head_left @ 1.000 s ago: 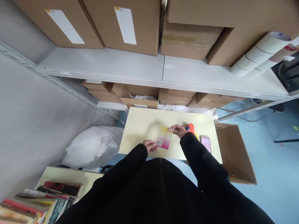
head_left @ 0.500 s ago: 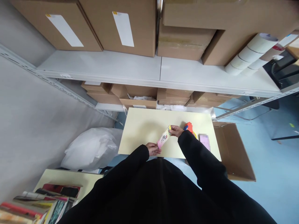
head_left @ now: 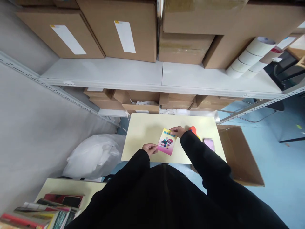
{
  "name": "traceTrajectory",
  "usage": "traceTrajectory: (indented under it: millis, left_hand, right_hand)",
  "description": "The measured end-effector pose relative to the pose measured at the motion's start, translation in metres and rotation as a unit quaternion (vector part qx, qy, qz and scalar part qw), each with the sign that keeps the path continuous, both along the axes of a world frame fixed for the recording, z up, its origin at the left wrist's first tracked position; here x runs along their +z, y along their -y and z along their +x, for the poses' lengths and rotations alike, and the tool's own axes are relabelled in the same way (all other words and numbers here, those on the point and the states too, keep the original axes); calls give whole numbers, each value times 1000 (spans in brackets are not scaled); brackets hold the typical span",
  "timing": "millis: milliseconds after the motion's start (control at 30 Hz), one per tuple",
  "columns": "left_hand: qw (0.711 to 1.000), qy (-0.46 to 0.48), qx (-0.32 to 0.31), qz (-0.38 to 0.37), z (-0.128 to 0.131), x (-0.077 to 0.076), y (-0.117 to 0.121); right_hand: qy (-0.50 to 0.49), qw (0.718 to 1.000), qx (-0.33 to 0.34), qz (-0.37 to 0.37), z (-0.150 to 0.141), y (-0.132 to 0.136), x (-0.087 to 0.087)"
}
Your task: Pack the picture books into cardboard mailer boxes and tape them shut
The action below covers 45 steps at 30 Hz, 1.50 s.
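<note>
A small booklet (head_left: 166, 143) with a yellow-to-pink cover, cartoon figures and Chinese lettering is held over the pale yellow table (head_left: 140, 127). My left hand (head_left: 150, 148) pinches its left edge near the lower corner. At the upper right corner, my right hand (head_left: 178, 131) grips it between thumb and fingers. Just right of that hand lies an orange-red object (head_left: 193, 129), mostly hidden by my sleeve, so its kind cannot be made out. Farther right on the table is a pinkish-purple item (head_left: 209, 144) whose top is pixelated.
A grey shelf (head_left: 133, 71) with cardboard boxes (head_left: 140, 35) and white rolls (head_left: 250, 57) spans the far side. An open carton (head_left: 240, 156) stands right of the table. White plastic bags (head_left: 95, 156) sit at left, near a side table with books (head_left: 54, 210).
The booklet has turned from a narrow, slanted view to show its full front cover. My left hand has moved slightly left and up, and both hands still hold it.
</note>
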<state>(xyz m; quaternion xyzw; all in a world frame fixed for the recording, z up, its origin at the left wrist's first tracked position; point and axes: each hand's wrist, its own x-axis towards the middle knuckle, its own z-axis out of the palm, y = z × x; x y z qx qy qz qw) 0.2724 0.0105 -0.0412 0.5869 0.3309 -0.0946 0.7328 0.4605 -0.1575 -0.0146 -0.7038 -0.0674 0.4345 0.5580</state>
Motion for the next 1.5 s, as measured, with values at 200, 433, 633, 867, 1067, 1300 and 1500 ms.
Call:
traceTrajectory:
  millis: [200, 433, 633, 867, 1067, 1300, 1500]
  left_hand:
    - [998, 22, 57, -13, -5, -15, -7]
    - [995, -15, 82, -51, -3, -16, -8]
    - [990, -25, 113, -83, -5, -17, -13]
    - [983, -23, 174, -50, -13, -29, -45]
    - [981, -2, 189, 52, 3, -50, -103]
    - [970, -30, 142, 194, 48, -86, -186]
    - [954, -61, 27, 293, 72, -106, -227]
  right_hand:
    - [-102, 985, -92, 105, -8, 10, -6]
    - [-100, 977, -167, 88, -14, 6, -24]
    - [-152, 969, -186, 58, -28, -22, -31]
    - [-184, 982, -27, 16, -49, -75, -39]
    - [-121, 992, -33, -31, -36, -137, -78]
    - [-9, 997, -59, -39, -11, -211, -119]
    - [173, 973, -12, -150, 5, -253, -140]
